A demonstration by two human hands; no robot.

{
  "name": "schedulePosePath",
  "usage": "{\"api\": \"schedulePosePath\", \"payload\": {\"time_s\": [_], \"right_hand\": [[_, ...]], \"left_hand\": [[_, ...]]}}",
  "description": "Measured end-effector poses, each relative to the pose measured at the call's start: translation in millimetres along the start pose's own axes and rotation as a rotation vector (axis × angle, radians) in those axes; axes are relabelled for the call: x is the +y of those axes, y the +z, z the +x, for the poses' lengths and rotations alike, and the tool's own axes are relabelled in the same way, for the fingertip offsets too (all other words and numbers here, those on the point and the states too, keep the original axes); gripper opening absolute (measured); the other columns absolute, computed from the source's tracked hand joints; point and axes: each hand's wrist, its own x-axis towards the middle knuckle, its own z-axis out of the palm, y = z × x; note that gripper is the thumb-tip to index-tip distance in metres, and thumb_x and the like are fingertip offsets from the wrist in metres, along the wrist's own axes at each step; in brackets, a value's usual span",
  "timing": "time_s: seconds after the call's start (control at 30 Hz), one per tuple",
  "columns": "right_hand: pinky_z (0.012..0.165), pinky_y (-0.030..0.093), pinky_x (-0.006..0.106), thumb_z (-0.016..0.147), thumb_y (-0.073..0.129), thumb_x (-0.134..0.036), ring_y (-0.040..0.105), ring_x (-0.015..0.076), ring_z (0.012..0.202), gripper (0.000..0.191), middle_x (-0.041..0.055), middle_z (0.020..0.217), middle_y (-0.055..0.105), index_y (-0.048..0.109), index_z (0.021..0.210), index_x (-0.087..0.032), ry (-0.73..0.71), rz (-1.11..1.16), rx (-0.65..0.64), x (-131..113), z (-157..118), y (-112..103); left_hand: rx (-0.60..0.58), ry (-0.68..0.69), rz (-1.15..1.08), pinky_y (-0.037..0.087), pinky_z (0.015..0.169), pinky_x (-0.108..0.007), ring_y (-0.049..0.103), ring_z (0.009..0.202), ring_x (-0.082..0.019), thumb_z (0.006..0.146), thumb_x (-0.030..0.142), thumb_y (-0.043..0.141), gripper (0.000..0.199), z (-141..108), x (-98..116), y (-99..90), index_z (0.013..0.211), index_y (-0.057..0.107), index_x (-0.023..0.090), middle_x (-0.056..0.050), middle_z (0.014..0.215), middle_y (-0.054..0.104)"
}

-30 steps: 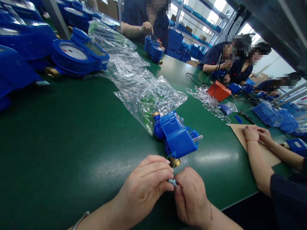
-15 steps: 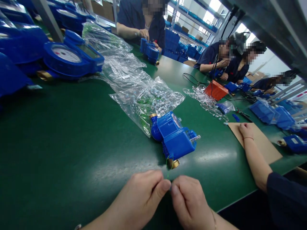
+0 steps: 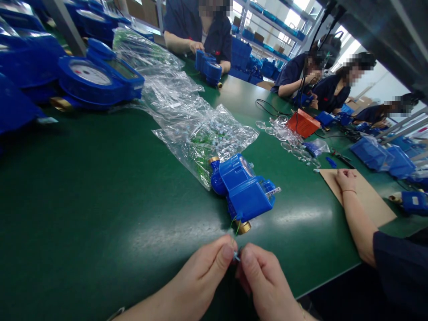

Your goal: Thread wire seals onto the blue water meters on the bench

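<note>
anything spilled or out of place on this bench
The clear round pieces lie strewn loose beside the orange box, which looks untidy, though perhaps deliberate. No damage shows on the blue meter near the left hand.

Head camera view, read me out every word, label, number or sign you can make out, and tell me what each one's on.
No text is readable.
Too small: markings on the round dial of the large blue meter at left.
Too blurred: dark marks on the strip at the central blue meter.
Too small: pale label on the far-right blue meter.
</note>
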Motion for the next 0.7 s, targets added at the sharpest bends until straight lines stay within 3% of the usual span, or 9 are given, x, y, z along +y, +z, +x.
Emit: {"api": "schedulePosePath", "payload": {"time_s": [0.07,0.17,0.27,0.33,0.43,0.5,0.6,0.7], "right_hand": [[0.039,0.02,0.02,0.088,0.037,-0.057,0.031,0.0062,0.039,0.051,-0.0046,0.043,0.036,0.046,0.059,-0.016,0.174,0.236,-0.008,5,-1,4],[0.034,0.014,0.019,0.084,0.039,-0.062,0.024,0.0046,0.031,0.054,-0.0059,0.036,0.034,0.051,0.061,-0.014,0.317,0.509,-0.037,11,-2,10],[0.034,0.015,0.019,0.085,0.042,-0.058,0.019,0.0039,0.03,0.047,-0.0076,0.036,0.035,0.053,0.071,-0.014,0.342,0.709,-0.057,14,-5,15],[0.037,0.017,0.018,0.087,0.043,-0.052,0.021,0.0044,0.034,0.039,-0.0078,0.041,0.036,0.05,0.074,-0.015,0.278,0.708,-0.01,17,-7,17],[0.045,0.027,0.019,0.092,0.037,-0.039,0.035,0.0071,0.047,0.031,-0.0033,0.055,0.043,0.049,0.074,-0.016,0.017,0.297,0.128,24,-9,14],[0.053,0.032,0.022,0.093,0.036,-0.026,0.042,0.0102,0.057,0.023,0.0006,0.064,0.049,0.052,0.079,-0.016,-0.283,-0.131,0.239,28,-8,9],[0.059,0.037,0.028,0.088,0.041,-0.013,0.047,0.0148,0.065,0.015,0.006,0.073,0.056,0.054,0.093,-0.012,-0.742,-0.661,0.358,29,-3,-4],[0.061,0.04,0.033,0.084,0.046,-0.01,0.052,0.0192,0.069,0.02,0.0114,0.078,0.06,0.055,0.101,-0.006,-1.01,-0.977,0.34,22,6,-19]], "left_hand": [[-0.014,0.015,0.056,0.038,0.067,-0.025,0.045,0.068,-0.013,0.094,0.04,0.026,0.035,1,-1,0.5,0.075,0.046,0.019,0.002,0.073,0.048],[-0.031,0.033,0.153,0.039,0.071,-0.026,0.048,0.074,-0.014,0.094,0.038,0.028,0.033,2,-4,1.3,0.075,0.048,0.019,0.001,0.077,0.052],[-0.025,0.054,0.186,0.039,0.076,-0.025,0.051,0.081,-0.013,0.094,0.033,0.032,0.027,3,-7,2.2,0.079,0.051,0.02,0.002,0.083,0.055],[-0.026,0.07,0.176,0.039,0.08,-0.024,0.053,0.087,-0.013,0.094,0.031,0.033,0.023,4,-8,2.1,0.089,0.054,0.022,0.002,0.09,0.058],[0.014,0.073,0.209,0.038,0.087,-0.024,0.053,0.098,-0.014,0.093,0.032,0.037,0.023,6,-9,-0.1,0.107,0.054,0.026,0.001,0.104,0.06],[0.097,0.056,0.266,0.038,0.085,-0.025,0.053,0.096,-0.014,0.093,0.034,0.037,0.024,5,-7,-2.8,0.107,0.055,0.025,0.001,0.104,0.06],[0.195,0.033,0.345,0.038,0.065,-0.024,0.052,0.07,-0.013,0.093,0.04,0.031,0.036,2,-3,-5.4,0.08,0.057,0.02,0.002,0.074,0.058],[0.16,0.075,0.339,0.032,0.054,-0.024,0.044,0.056,-0.012,0.093,0.045,0.025,0.047,-1,2,-3.7,0.063,0.05,0.018,0.004,0.058,0.047]]}}
